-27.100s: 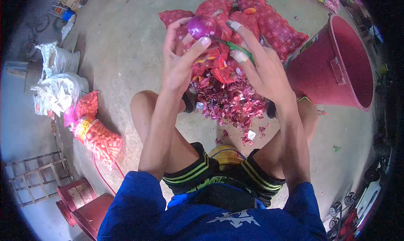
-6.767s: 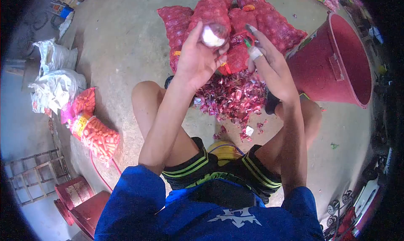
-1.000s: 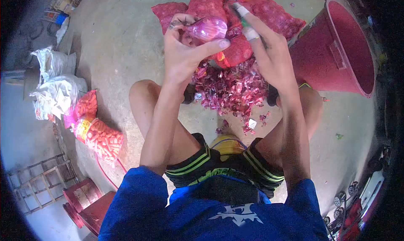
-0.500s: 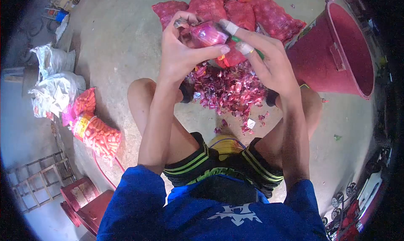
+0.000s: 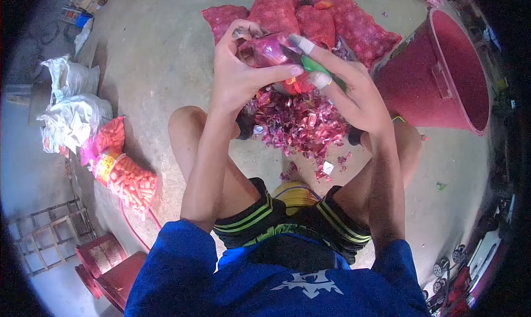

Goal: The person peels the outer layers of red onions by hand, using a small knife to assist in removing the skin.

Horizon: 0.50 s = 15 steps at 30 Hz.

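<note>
A red onion (image 5: 269, 50) is held up in front of me by my left hand (image 5: 235, 68), its fingers and thumb wrapped round it. My right hand (image 5: 354, 84), with white wraps on two fingertips, grips a green-handled knife (image 5: 314, 66). The dark blade lies against the right end of the onion, partly hidden by the fingers. Under both hands, a heap of purple onion skins (image 5: 301, 123) covers the floor between my feet.
Red net sacks of onions (image 5: 362, 29) lie beyond the hands. A large red bin (image 5: 409, 84) leans at the right. White sacks (image 5: 77, 118) and a bag of carrots (image 5: 133, 181) are at the left, near red stools (image 5: 119, 267).
My right hand has turned and dropped slightly, and more of the green handle shows. The onion stays in my left hand, at nearly the same place.
</note>
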{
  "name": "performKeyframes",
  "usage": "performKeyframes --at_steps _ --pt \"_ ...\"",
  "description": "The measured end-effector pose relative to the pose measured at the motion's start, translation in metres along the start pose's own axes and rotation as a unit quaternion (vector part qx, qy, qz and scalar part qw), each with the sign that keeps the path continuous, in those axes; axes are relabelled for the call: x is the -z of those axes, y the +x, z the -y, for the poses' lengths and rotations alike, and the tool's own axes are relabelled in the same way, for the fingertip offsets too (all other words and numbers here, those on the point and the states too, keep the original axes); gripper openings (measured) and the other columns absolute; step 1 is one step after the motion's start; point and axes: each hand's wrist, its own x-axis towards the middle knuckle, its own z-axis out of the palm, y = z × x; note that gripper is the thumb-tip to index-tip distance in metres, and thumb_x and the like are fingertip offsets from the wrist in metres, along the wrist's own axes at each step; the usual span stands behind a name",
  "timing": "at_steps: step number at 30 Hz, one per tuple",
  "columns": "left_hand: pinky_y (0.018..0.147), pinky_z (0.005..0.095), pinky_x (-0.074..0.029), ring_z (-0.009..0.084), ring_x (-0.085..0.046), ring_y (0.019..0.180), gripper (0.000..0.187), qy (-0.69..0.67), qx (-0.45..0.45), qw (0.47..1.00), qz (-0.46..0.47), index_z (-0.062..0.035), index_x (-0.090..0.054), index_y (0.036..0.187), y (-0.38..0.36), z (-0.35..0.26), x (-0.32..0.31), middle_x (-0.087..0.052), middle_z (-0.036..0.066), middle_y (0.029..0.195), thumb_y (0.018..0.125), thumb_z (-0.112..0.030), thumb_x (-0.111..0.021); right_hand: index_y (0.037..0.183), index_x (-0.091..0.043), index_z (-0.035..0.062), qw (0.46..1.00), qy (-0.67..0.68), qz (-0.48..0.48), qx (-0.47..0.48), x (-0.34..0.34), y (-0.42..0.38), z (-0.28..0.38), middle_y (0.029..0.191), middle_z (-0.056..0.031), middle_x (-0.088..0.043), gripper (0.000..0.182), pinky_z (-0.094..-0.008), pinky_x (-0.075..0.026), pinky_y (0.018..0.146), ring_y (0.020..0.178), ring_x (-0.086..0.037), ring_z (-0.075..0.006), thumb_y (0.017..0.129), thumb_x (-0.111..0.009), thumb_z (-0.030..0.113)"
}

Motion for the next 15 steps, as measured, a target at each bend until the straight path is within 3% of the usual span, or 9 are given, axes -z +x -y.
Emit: performKeyframes --at_steps 2,6,8,9,11,12,14,15 --pt "0.084 0.0298 -0.063 0.0132 -0.07 0.099 0.066 0.025 -0.024 0.999 -0.01 -0.006 -0.057 0.111 -0.001 0.0 0.0 -0.064 0.004 0.109 0.062 0.002 -0.101 0.148 -0.06 0.0004 0.999 0.005 0.025 -0.023 0.003 0.0 0.002 0.117 -0.0187 -0.077 0.052 -0.0371 -0.055 0.092 0.104 -0.075 -0.0264 0.096 -0.061 0.003" --pt "0.087 0.0309 -0.063 0.0134 -0.069 0.098 0.066 0.044 -0.016 0.999 -0.008 -0.0059 -0.057 0.11 0.001 -0.001 -0.001 -0.062 0.004 0.11 0.062 0.002 -0.101 0.145 -0.063 0.0007 0.992 -0.089 -0.042 0.081 -0.004 0.002 -0.018 0.114 -0.0202 -0.076 0.048 -0.037 -0.056 0.087 0.09 -0.075 -0.0302 0.097 -0.061 0.002" --pt "0.091 0.0321 -0.062 0.0141 -0.069 0.101 0.068 0.019 0.003 1.0 0.0 -0.0055 -0.057 0.114 0.002 -0.001 -0.003 -0.06 0.003 0.112 0.062 0.004 -0.1 0.144 -0.064 0.0015 0.993 -0.077 -0.063 0.059 -0.003 0.004 -0.012 0.114 -0.0182 -0.077 0.044 -0.0337 -0.057 0.08 0.081 -0.071 -0.0218 0.1 -0.06 0.004" --pt "0.091 0.0321 -0.062 0.0141 -0.069 0.101 0.068 0.018 0.003 1.0 0.001 -0.0055 -0.057 0.114 0.001 0.0 -0.005 -0.06 0.003 0.112 0.062 0.004 -0.1 0.144 -0.064 0.0015 0.993 -0.077 -0.063 0.059 -0.004 0.004 -0.013 0.114 -0.0182 -0.077 0.044 -0.0337 -0.057 0.08 0.081 -0.071 -0.0218 0.1 -0.06 0.004" --pt "0.094 0.033 -0.061 0.0157 -0.069 0.107 0.071 -0.054 -0.014 0.998 -0.008 -0.0056 -0.055 0.12 -0.001 0.002 -0.008 -0.06 0.003 0.114 0.064 0.008 -0.097 0.146 -0.063 0.0027 0.992 -0.036 -0.117 -0.006 -0.006 0.004 -0.019 0.107 -0.0101 -0.077 0.042 -0.0292 -0.054 0.07 0.075 -0.062 -0.0118 0.104 -0.057 0.007" --pt "0.094 0.033 -0.061 0.0157 -0.069 0.107 0.071 -0.054 -0.014 0.998 -0.008 -0.0056 -0.055 0.12 -0.003 0.002 -0.007 -0.06 0.003 0.114 0.064 0.008 -0.097 0.146 -0.063 0.0027 0.992 -0.036 -0.118 -0.006 -0.003 0.004 -0.018 0.107 -0.0101 -0.077 0.042 -0.0292 -0.054 0.07 0.075 -0.062 -0.0118 0.104 -0.057 0.007" --pt "0.103 0.0367 -0.058 0.0175 -0.067 0.116 0.075 -0.097 0.026 0.995 -0.006 -0.0055 -0.052 0.128 -0.005 -0.003 -0.007 -0.062 0.007 0.122 0.068 0.009 -0.093 0.151 -0.059 0.0055 0.986 -0.049 -0.083 -0.139 0.009 0.0 -0.019 0.098 -0.0033 -0.071 0.044 -0.0242 -0.049 0.062 0.074 -0.056 -0.0056 0.108 -0.053 0.012" --pt "0.103 0.0367 -0.058 0.0175 -0.067 0.116 0.075 -0.097 0.025 0.995 -0.005 -0.0055 -0.052 0.128 -0.004 -0.002 -0.007 -0.062 0.007 0.122 0.068 0.009 -0.093 0.151 -0.059 0.0055 0.986 -0.05 -0.084 -0.138 0.01 -0.002 -0.022 0.098 -0.0033 -0.071 0.044 -0.0242 -0.049 0.062 0.074 -0.056 -0.0056 0.108 -0.053 0.012"
